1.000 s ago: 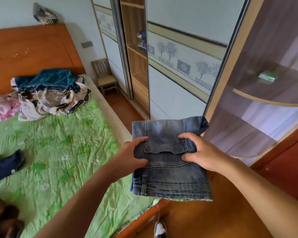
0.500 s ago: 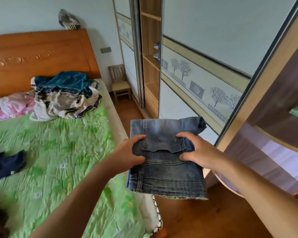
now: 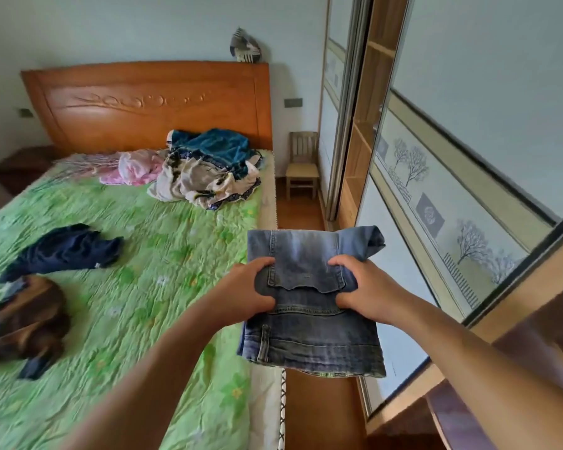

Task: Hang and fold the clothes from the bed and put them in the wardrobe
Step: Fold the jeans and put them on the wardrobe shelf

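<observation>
Head view | folded jeans were held aloft beside the bed edge | clasped at either side by left hand and right hand | judged: stack best carried level, pinched firmly, toward open wardrobe shelves.

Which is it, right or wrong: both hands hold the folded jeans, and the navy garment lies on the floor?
Wrong once. Left hand and right hand hold the folded jeans, but the head view shows the navy garment on the bed, not the floor.
</observation>
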Available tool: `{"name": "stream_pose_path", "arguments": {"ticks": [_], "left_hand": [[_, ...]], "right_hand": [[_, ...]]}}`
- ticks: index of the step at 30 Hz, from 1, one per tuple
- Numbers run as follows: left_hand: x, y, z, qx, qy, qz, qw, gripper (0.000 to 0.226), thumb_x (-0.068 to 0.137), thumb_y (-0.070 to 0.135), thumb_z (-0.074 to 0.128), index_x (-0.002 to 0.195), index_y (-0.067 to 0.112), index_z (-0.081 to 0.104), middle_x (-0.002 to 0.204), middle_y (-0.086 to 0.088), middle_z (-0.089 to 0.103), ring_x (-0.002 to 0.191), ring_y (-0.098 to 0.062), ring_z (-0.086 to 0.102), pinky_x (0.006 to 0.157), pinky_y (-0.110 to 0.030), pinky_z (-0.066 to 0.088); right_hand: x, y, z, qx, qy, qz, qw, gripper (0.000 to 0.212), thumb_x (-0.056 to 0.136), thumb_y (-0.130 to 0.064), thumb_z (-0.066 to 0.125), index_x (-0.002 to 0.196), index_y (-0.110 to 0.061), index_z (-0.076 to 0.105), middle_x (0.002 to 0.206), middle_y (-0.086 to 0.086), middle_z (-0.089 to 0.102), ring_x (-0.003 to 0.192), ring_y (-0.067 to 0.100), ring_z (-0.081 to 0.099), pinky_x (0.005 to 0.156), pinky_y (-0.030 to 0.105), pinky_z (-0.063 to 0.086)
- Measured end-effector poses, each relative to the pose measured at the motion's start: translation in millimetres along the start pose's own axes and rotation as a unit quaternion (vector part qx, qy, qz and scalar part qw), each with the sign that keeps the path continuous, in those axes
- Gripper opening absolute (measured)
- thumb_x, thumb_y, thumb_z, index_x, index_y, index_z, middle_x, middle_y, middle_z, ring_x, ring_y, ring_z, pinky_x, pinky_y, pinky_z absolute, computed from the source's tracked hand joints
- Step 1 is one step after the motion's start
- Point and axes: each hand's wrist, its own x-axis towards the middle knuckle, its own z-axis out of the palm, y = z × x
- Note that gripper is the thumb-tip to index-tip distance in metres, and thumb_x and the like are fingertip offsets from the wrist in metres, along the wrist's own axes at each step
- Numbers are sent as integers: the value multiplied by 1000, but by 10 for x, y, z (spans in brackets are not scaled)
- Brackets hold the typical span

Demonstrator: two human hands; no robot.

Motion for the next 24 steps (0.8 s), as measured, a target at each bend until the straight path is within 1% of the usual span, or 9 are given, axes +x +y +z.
{"name": "stream_pose_path", "arguments": {"ticks": [2,5,9,11,15,17,20,23,24], "left_hand": [[82,13,-5,-4,12,-14,1000,83,73,29,73,148,38,38,127,-5,43,103,-23,61,90,-40,57],[307,47,-36,2,24,-21,999,82,76,27,73,149,39,37,127,-5,44,104,-22,59,91,-38,55],[830,100,-90,-6,16,-17,1000,81,76,27,73,149,37,38,130,-4,46,100,-19,62,84,-34,57],[1192,139,-123,-10,10,-7,1000,79,78,23,73,149,33,40,130,-3,50,98,-17,64,82,-34,58],[2085,180,-216,-17,-8,14,1000,75,82,16,73,149,26,42,120,3,52,95,-12,64,82,-32,57],[2589,169,-351,-13,-12,23,1000,76,82,16,73,150,25,41,120,4,50,98,-14,62,85,-30,55],[3269,144,-655,5,-14,22,1000,76,83,18,73,150,27,40,125,2,47,101,-15,58,84,-24,50],[3846,154,-997,11,-20,18,1000,76,82,18,74,149,29,40,126,1,48,95,-10,58,76,-16,50],[4020,159,-1100,15,-23,15,1000,77,82,19,75,150,29,40,127,1,48,96,-11,59,75,-16,49]], "right_hand": [[162,28,-24,-1,-3,-10,1000,71,74,-35,69,139,-41,43,136,7,49,112,26,58,93,40,52],[449,68,-101,-8,0,-15,1000,68,80,-29,70,141,-39,42,134,9,46,111,27,57,90,35,50],[916,212,-210,-13,15,-7,1000,67,81,-29,69,142,-37,43,135,9,46,112,28,57,87,33,48],[1210,306,-281,-10,24,6,1000,67,81,-28,69,142,-36,43,135,9,47,112,28,57,86,33,48],[2009,496,-444,-8,43,29,999,66,82,-27,69,142,-35,44,134,9,49,108,26,58,81,31,48],[2486,523,-561,-6,48,38,998,65,83,-26,69,143,-35,44,136,9,49,108,26,58,79,29,47],[3157,447,-753,5,44,46,998,67,83,-25,70,144,-34,44,139,8,46,113,25,55,79,27,42],[3735,332,-964,18,46,43,998,68,82,-27,71,143,-35,43,134,6,48,106,22,54,80,31,47],[3902,298,-1037,21,47,43,998,68,81,-27,71,143,-35,42,132,6,49,105,22,56,82,33,50]]}}
